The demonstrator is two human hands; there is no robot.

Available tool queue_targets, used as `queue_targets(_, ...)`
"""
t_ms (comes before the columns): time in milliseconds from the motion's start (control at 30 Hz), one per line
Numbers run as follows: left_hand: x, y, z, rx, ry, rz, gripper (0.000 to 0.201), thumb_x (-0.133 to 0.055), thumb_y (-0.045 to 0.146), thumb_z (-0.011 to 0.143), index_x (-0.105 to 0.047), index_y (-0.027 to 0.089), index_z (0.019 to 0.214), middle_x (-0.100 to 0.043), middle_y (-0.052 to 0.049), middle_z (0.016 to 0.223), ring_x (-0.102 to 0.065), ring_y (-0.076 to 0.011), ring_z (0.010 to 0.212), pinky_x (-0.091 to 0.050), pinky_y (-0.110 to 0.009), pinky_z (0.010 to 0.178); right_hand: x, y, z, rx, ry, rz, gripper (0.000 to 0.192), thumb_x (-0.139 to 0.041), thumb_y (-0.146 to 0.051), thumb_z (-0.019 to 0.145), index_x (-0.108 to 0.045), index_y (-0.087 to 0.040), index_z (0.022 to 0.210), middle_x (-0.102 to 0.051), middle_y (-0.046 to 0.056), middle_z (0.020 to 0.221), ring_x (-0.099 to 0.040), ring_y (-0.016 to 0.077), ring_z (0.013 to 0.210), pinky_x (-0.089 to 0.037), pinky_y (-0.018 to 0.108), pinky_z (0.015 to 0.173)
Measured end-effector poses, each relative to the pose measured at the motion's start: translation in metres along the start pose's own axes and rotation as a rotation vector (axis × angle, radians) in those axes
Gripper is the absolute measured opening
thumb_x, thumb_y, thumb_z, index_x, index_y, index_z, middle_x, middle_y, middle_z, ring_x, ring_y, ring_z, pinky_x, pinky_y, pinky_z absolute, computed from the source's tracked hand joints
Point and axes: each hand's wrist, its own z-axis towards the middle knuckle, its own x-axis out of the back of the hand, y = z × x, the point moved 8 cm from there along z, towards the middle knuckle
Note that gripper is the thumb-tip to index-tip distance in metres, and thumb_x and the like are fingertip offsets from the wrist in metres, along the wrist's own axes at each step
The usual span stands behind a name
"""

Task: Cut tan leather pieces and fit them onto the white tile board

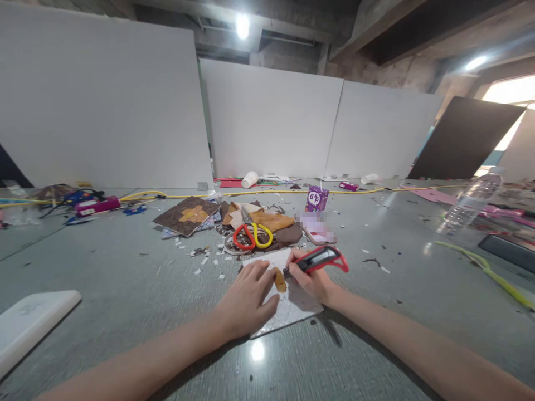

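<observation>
Seen low in the middle of the frame: left hand [246, 298] laid flat, palm down, fingers held close together and pressed onto a white sheet [288, 303] on the grey floor [125, 267]. Just beside the fingertips, a small tan piece [279, 279] lying on the sheet, touched or nearly touched by the index finger; hard to tell which. Right of it, right hand [311, 281] curled shut around a red and black utility knife [317, 259], fingers wrapped on the handle, tip pointed left and down at the tan piece. Blade itself too small to make out.

Directly above the hands, near centre: scissors [252, 236] with one red and one yellow handle loop, resting on a heap of brown and tan scraps [271, 223]. Left of that heap, a dark brown patterned panel [186, 216] with a tan shape on it. Right of the heap, a small purple carton [316, 199] standing upright, with a blurred patch just below it. Scattered around, small white and dark offcuts.

At the lower left edge, a white flat board [29, 326]. Far upper left of the floor, a magenta tool [97, 205] among cables. Running across the middle of the frame, a yellow cord [292, 192]. At the right, a clear plastic bottle [470, 203], tilted. Behind everything, tall white panels [271, 117] leaning upright.
</observation>
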Motion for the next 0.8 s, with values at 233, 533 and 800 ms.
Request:
queue_targets(233,-0.0006,-0.0007,0.0000,0.008,-0.005,0.002,0.032,-0.042,0.027,0.075,-0.042,0.020,0.106,-0.042,-0.008,0.112,-0.035,-0.0223,0.107,-0.031,-0.039,0.092,0.0011,0.0063,0.0003,-0.014,-0.011,0.039,0.011,-0.039,-0.018,0.073,-0.041,-0.019,0.062,-0.038,-0.005,0.049,-0.037,0.0089,0.048,-0.028,0.022,0.046)
queue_targets(533,-0.0008,0.0002,0.0004,0.009,-0.016,0.017,0.032,-0.042,0.026,0.075,-0.043,0.018,0.106,-0.042,-0.008,0.112,-0.035,-0.0220,0.107,-0.030,-0.038,0.092,-0.0002,0.0031,0.0004,0.006,-0.013,-0.022,0.012,-0.037,-0.019,0.074,-0.040,-0.020,0.063,-0.038,-0.005,0.049,-0.037,0.0097,0.049,-0.028,0.023,0.047)
queue_targets(800,-0.0028,-0.0007,-0.0003,0.015,-0.030,0.028,0.032,-0.041,0.027,0.076,-0.042,0.017,0.106,-0.041,-0.009,0.113,-0.034,-0.0226,0.107,-0.030,-0.038,0.093,-0.0006,0.0014,-0.0001,0.006,-0.020,-0.061,0.012,-0.035,-0.021,0.074,-0.038,-0.020,0.063,-0.037,-0.005,0.050,-0.037,0.0102,0.050,-0.029,0.024,0.049)
